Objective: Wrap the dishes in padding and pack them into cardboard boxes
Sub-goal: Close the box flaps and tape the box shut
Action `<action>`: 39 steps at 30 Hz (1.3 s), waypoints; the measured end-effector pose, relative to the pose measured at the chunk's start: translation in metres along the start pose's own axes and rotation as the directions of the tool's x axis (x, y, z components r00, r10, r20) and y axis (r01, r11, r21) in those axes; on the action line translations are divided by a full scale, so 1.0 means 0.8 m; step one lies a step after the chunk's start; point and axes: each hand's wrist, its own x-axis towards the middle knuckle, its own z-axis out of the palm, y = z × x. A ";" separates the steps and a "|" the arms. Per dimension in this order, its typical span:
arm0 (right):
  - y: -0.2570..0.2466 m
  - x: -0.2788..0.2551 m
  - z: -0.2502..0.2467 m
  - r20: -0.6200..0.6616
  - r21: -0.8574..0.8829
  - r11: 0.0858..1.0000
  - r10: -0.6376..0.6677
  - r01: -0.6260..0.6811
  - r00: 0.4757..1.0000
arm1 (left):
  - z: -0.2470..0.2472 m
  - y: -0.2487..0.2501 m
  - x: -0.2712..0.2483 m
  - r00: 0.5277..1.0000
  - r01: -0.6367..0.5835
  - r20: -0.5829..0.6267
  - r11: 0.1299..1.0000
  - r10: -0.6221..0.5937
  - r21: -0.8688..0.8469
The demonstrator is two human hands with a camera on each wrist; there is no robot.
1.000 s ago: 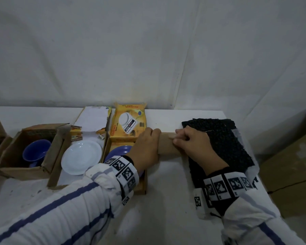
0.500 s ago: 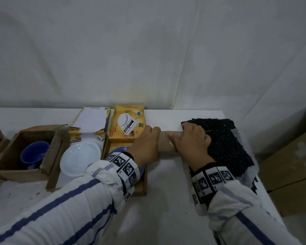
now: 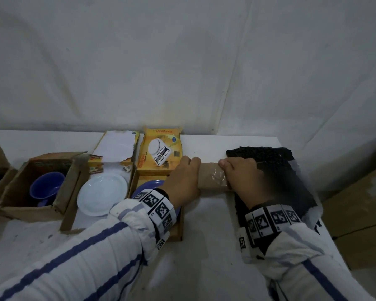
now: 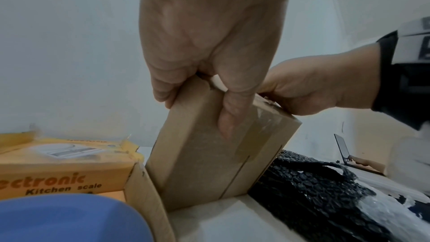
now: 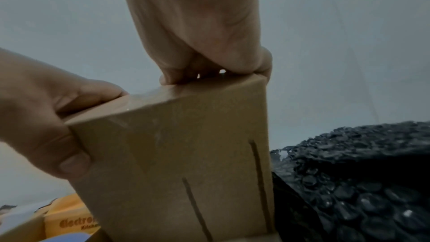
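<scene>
A small brown cardboard box [image 3: 211, 178] with clear tape on its top stands on the white table [image 3: 204, 246]. My left hand [image 3: 182, 179] grips its left end, fingers curled over the top [image 4: 209, 43] and thumb down the near face. My right hand [image 3: 241, 177] holds the right end, fingers curled over the top edge [image 5: 197, 25]. Black bubble wrap [image 3: 287, 183] lies right of the box, under my right wrist. A blue plate [image 3: 148, 185] sits in an open box just left of it, partly hidden by my left wrist.
A yellow kitchen-scale box flap [image 3: 161, 152] stands behind the blue plate. A white plate [image 3: 102, 193] lies in the neighbouring open box. Further left a cardboard box holds a blue bowl [image 3: 47, 189]. The table's right edge [image 3: 326, 224] is close by, with large cartons beyond.
My right hand has slid a little to the right along the box top, uncovering the clear tape. The left hand keeps its grip and the box stays in place.
</scene>
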 end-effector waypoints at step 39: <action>0.140 -0.037 0.042 -0.062 -0.225 0.956 0.177 -0.186 0.982 | 0.097 0.017 0.008 0.990 -0.025 0.139 0.933 -0.027 0.358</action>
